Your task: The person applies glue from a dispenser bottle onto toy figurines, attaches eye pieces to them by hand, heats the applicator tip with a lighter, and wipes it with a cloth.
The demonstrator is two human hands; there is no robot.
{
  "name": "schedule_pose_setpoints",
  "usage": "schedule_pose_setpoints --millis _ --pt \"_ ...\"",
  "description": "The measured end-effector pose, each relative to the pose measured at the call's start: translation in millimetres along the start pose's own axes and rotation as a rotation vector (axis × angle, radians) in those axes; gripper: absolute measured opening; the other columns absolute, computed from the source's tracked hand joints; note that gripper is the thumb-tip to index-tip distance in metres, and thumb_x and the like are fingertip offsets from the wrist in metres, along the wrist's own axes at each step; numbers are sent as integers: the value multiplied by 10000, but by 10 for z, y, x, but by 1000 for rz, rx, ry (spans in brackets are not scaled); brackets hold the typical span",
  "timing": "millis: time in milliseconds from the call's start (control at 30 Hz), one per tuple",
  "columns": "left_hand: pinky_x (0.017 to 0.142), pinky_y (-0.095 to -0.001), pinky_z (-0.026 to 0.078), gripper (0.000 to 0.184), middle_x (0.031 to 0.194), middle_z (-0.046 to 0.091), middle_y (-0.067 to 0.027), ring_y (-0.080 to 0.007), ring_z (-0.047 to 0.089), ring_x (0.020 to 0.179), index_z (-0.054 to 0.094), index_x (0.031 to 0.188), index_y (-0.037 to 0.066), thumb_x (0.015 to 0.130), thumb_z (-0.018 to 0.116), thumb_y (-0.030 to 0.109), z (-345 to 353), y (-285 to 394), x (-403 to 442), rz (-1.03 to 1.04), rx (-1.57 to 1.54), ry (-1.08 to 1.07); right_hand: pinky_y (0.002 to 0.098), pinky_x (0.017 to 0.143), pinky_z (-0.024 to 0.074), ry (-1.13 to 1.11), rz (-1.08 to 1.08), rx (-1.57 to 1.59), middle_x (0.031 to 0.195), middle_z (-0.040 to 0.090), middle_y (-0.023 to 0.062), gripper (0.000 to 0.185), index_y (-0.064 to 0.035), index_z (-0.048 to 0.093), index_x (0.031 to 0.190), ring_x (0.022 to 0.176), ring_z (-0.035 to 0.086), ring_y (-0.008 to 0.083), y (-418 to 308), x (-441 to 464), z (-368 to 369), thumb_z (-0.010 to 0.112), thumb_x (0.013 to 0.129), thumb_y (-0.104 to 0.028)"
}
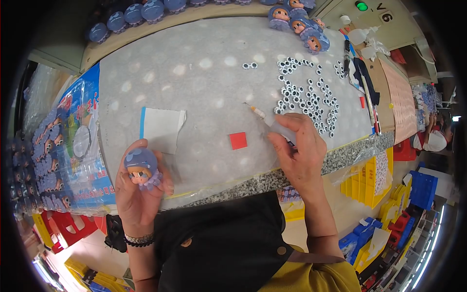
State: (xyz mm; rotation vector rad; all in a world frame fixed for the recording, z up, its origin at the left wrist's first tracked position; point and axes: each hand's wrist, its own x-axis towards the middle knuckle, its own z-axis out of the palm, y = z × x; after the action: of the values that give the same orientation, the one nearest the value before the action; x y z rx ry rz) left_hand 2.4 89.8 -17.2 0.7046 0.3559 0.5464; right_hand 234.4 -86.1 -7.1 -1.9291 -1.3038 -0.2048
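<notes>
Busy workroom, bright tubes at the edges, colour all down the right
Here's the worktable (209,92), grey-covered and dotted with pale spots, its speckled stone edge (253,185) sweeping across the middle; up top right, a green light (361,6) glows on a pale panel (396,30) (there's a 6 on it, turned sideways), and down we go to the pale floor (297,234), yellow crates (351,188) by the table, blue crates (423,190) farther right, red plastic (80,231) over on the left, and a long light tube (434,238) blazing at lower right, with more white light (47,276) at lower left
</notes>
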Motion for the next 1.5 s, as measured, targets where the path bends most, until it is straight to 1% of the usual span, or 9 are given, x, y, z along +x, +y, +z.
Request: schedule_pose_setpoints --millis 300,367,567,633,700,833,933,1200,1500 --pt "604 -327 491 652 1182 534 -206 -255 575 748 307 1384 22 893 594 342 -42 -2 -12 -6 -7 -53 342 647 502 62 65 36 892 611 161 348 15 560 999 803 622 314 4 -31 -43 729 695 9" --pt "575 -347 518 629 1118 578 -210 -296 615 713 356 1343 -11 861 646 271 -14 -36 -29 33 -71 77 335 651 502 79 133 147 894 612 159 334 6 573 1001 799 622 310 28 -49 -76 726 704 2" --pt "698 -308 464 597 1214 520 -189 -221 519 782 263 1419 60 938 535 285 -99 4 -61 -25 -41 -72 307 657 496 364 239 163 914 626 128 300 -5 591 992 788 628 253 208 -119 -353 731 728 -30" --pt "712 -301 458 596 1219 516 -193 -213 498 782 253 1426 65 941 530 272 -140 -2 -72 -8 -78 4 299 656 494 443 269 135 919 630 121 293 -7 595 991 784 629 235 285 -143 -515 731 735 -40" --pt "720 -298 454 596 1221 514 -195 -209 487 782 248 1430 67 942 528 266 -183 3 -78 -10 -93 25 280 654 485 564 516 76 923 637 107 274 -4 600 993 773 619 191 379 -183 -758 722 759 -80" --pt "716 -294 449 607 1242 498 -196 -207 471 774 233 1439 75 940 531 254 -187 10 -37 1 -93 55 272 647 476 748 511 -76 898 638 104 261 -4 605 991 750 606 166 926 -399 -1124 708 774 -106" --pt "955 -408 429 416 1155 588 -138 -248 541 1059 524 1196 1 814 659 94 34 71 -33 -52 -246 8 290 650 478 732 649 -257 893 645 120 254 -4 606 977 735 619 196 1215 -550 -1355 709 772 -115" --pt "879 -383 455 359 987 627 -85 -212 566 926 535 1152 -6 816 645 62 420 61 -34 -21 -172 264 361 636 480 640 509 -470 865 633 147 226 -19 592 937 722 621 300 1563 -504 -1542 700 777 -137" --pt "831 -379 445 416 1000 615 -91 -206 551 906 514 1207 -5 819 649 67 322 46 -43 -7 -227 166 380 588 478 550 481 -502 869 627 119 232 -43 566 950 703 618 295 1590 -357 -1537 690 779 -138"
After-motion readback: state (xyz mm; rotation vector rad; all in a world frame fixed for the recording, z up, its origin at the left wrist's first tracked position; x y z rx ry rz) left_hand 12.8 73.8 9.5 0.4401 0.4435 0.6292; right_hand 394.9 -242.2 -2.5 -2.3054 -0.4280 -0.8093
